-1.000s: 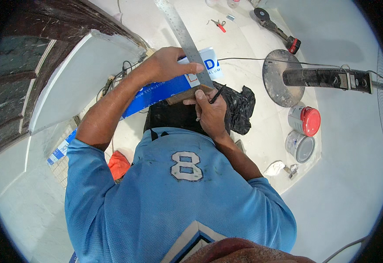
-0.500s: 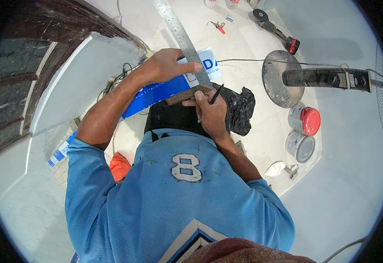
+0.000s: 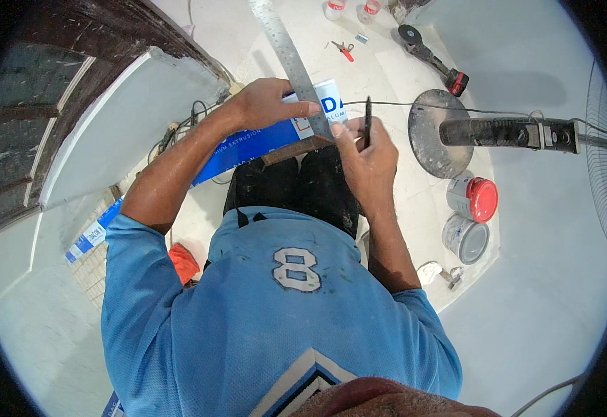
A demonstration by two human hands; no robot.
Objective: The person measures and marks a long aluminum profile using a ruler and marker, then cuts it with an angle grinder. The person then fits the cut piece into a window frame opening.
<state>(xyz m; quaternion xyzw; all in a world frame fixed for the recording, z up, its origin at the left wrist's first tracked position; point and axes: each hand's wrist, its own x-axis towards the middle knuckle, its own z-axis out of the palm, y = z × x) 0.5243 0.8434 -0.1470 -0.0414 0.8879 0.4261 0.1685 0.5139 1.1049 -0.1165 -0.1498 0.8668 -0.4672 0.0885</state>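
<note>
My left hand presses flat on a long blue-and-white wrapped aluminium bar and pins a steel ruler across it. The ruler runs up and away from the bar. My right hand sits just right of the ruler's near end, shut on a thin dark pencil held upright with its tip raised off the bar. A brown wooden strip shows under the bar's near edge. My knees in dark trousers lie below both hands.
A fan base and pole stand to the right, with two paint tins below it, one red-lidded. An angle grinder and red pliers lie farther off. A white panel leans at the left beside cables.
My right hand has lifted the pencil from a slanted marking position on the bar to upright. The left hand still holds the ruler down in the same place.
</note>
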